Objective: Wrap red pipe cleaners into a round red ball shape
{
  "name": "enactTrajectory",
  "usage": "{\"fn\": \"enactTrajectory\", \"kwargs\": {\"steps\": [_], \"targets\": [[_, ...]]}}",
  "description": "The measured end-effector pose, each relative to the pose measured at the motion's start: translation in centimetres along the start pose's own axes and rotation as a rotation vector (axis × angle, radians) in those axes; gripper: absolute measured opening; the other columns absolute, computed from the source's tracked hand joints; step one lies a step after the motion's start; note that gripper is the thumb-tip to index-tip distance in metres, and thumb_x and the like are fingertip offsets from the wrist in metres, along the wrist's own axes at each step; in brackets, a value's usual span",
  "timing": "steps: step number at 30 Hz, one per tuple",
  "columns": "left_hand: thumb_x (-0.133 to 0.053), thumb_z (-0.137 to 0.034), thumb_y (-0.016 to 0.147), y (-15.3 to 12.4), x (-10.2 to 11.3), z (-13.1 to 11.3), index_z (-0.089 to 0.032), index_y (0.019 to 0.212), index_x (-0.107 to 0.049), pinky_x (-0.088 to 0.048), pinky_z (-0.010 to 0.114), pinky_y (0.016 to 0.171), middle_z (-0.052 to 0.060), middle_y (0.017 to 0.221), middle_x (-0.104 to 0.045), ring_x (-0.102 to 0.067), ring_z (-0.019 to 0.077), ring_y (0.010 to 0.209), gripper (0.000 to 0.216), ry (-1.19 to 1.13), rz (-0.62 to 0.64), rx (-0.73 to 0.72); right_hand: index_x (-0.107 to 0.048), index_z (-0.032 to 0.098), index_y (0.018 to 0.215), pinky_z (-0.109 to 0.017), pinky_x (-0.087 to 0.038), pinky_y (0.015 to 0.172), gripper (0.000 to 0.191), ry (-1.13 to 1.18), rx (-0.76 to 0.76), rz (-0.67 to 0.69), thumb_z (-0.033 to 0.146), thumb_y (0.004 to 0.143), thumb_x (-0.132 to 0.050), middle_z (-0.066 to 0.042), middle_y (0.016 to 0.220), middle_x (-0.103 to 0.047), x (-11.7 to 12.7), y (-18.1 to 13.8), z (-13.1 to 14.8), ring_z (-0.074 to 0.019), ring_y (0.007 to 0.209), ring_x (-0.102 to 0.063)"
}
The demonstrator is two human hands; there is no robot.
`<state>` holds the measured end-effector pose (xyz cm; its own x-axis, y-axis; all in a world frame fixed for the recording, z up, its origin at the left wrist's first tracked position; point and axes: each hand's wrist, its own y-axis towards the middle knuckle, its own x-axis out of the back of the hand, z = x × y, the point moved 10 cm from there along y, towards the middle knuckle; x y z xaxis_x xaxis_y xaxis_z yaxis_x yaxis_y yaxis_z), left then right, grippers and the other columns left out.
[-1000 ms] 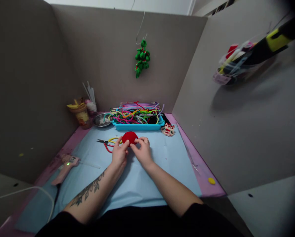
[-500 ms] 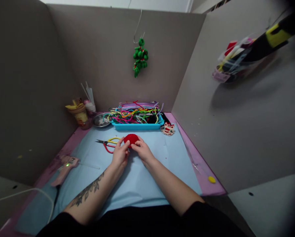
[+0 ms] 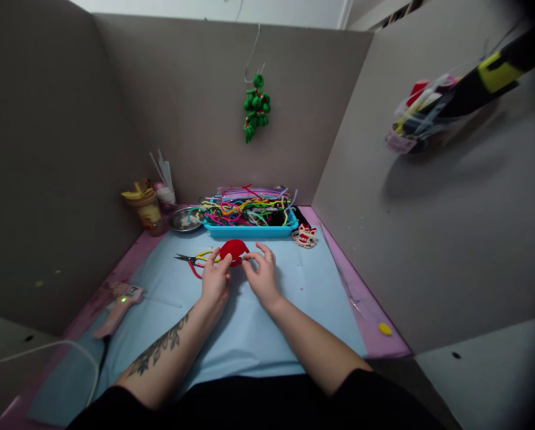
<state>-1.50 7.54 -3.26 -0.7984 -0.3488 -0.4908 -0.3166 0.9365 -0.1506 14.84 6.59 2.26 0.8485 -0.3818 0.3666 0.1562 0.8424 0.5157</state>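
Note:
A red fuzzy round piece (image 3: pixel 232 249), apparently of pipe cleaner, is held above the blue sheet in front of me. My left hand (image 3: pixel 216 273) grips its left and lower edge between thumb and fingers. At its right edge my right hand (image 3: pixel 262 272) pinches a thin red strand with thumb and forefinger, while its other fingers stand off the piece. What lies exactly between those fingertips is too small to make out. Scissors (image 3: pixel 190 258) with one yellow and one red handle lie just left of my left hand, their handles partly behind it.
A blue tray (image 3: pixel 249 232) full of colourful pipe cleaners stands at the back, beside a metal dish (image 3: pixel 184 221). A pink glue gun (image 3: pixel 120 310) lies at left. A beige and red ornament (image 3: pixel 305 236) and a yellow oval (image 3: pixel 384 329) are at right. Grey panels enclose the table.
My right hand has come off the face of the red piece and shifted slightly right, to its edge. The piece has moved a little left, still in my left hand.

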Motion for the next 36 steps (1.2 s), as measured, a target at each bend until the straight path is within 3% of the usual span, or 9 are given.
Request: {"fn": "enactTrajectory", "kwargs": {"steps": [6, 15, 21, 36], "targets": [[-0.078, -0.031, 0.062, -0.5, -0.5, 0.2, -0.015, 0.125, -0.043, -0.024, 0.014, 0.036, -0.002, 0.066, -0.062, -0.035, 0.0011, 0.037, 0.074, 0.009, 0.026, -0.005, -0.067, 0.022, 0.077, -0.048, -0.032, 0.104, 0.01, -0.183, 0.132, -0.037, 0.031, 0.074, -0.066, -0.01, 0.124, -0.05, 0.3, -0.1, 2.2, -0.0275, 0.124, -0.038], [-0.078, -0.035, 0.06, -1.9, -1.4, -0.6, -0.013, 0.127, -0.042, -0.033, 0.015, 0.04, -0.002, 0.061, -0.063, -0.046, 0.0051, 0.042, 0.079, 0.11, 0.035, -0.067, -0.065, 0.02, 0.072, -0.048, -0.034, 0.102, 0.008, -0.193, 0.032, 0.047, 0.023, 0.075, -0.058, -0.012, 0.13, -0.049, -1.0, 0.0, 1.0, -0.0293, 0.123, -0.039], [-0.077, -0.037, 0.061, -1.8, -1.3, -0.9, -0.016, 0.128, -0.043, -0.032, 0.014, 0.039, -0.003, 0.061, -0.062, -0.043, 0.0039, 0.039, 0.078, 0.125, 0.027, -0.128, -0.061, 0.02, 0.074, -0.049, -0.034, 0.101, 0.004, -0.166, -0.011, -0.021, 0.024, 0.072, -0.062, -0.013, 0.127, -0.049, -0.1, 0.2, 0.6, -0.0291, 0.123, -0.039], [-0.076, -0.035, 0.062, -1.9, -1.5, -0.8, -0.017, 0.125, -0.045, -0.03, 0.014, 0.039, -0.002, 0.063, -0.063, -0.04, 0.0025, 0.038, 0.073, 0.105, 0.025, -0.111, -0.066, 0.022, 0.074, -0.048, -0.033, 0.103, 0.006, -0.158, 0.069, -0.102, 0.019, 0.073, -0.06, -0.009, 0.124, -0.052, 0.5, 0.4, 0.9, -0.0268, 0.121, -0.041]]}}
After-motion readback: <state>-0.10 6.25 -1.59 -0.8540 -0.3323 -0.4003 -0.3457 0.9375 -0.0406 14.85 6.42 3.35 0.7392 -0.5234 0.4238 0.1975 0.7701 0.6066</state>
